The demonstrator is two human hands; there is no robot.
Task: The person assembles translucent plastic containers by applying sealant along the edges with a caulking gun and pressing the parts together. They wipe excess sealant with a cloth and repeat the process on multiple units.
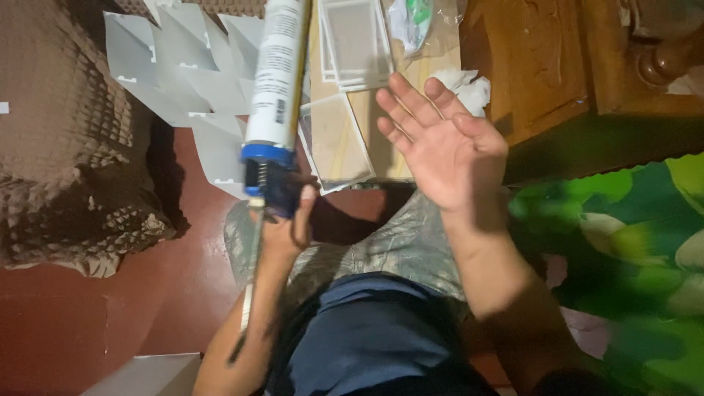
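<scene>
Head view: the left hand (287, 220) is clamped round the blue grip of a caulking gun (273, 103), its white tube pointing up and away over the red floor (81, 315). The right hand (440, 143) hangs open, fingers spread, palm showing, holding nothing. Beneath it, framed panels (337, 139) lie on a wooden board (378, 117); white card pieces (183, 70) fan out just left of the tube.

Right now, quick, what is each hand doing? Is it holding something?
Left hand: closed around the handle of the caulking gun, holding it up.
Right hand: open, fingers spread, holding nothing.
</scene>
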